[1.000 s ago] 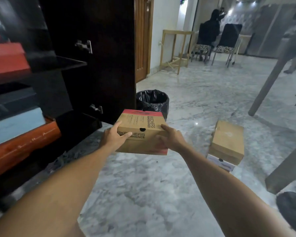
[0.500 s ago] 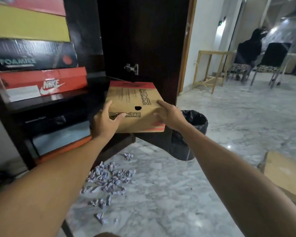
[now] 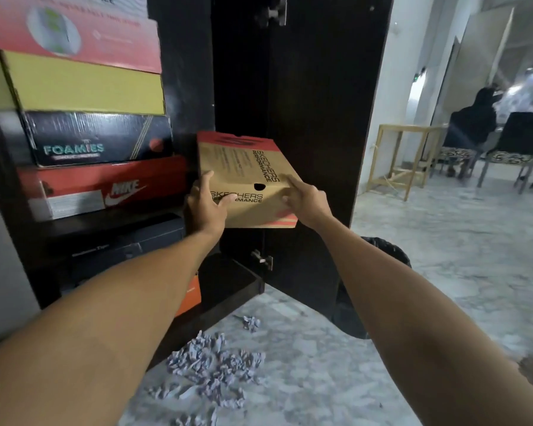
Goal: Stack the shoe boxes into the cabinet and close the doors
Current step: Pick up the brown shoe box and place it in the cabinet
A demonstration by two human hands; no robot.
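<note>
We hold a brown cardboard Skechers shoe box with red edges (image 3: pixel 243 179) up in front of the dark wooden cabinet (image 3: pixel 191 87), tilted with its far end raised. Our left hand (image 3: pixel 205 206) grips the box's near left corner, thumb across the printed front face and fingers along the side. Our right hand (image 3: pixel 305 201) holds the near right corner, index finger stretched along the lid's top edge and the other fingers curled around the corner. The box sits just right of the cabinet's stack, level with the red Nike shoe box (image 3: pixel 105 189) at the stack's bottom; whether they touch we cannot tell. Above the Nike box lie a black Foamies shoe box (image 3: pixel 96 139), a yellow shoe box (image 3: pixel 83 90) and a pinkish-red shoe box (image 3: pixel 74 35). The cabinet's dark open door (image 3: pixel 314 103) stands behind the held box. On the marble floor (image 3: pixel 443 272) below the cabinet lies a heap of crumpled grey paper (image 3: pixel 213 367).
</note>
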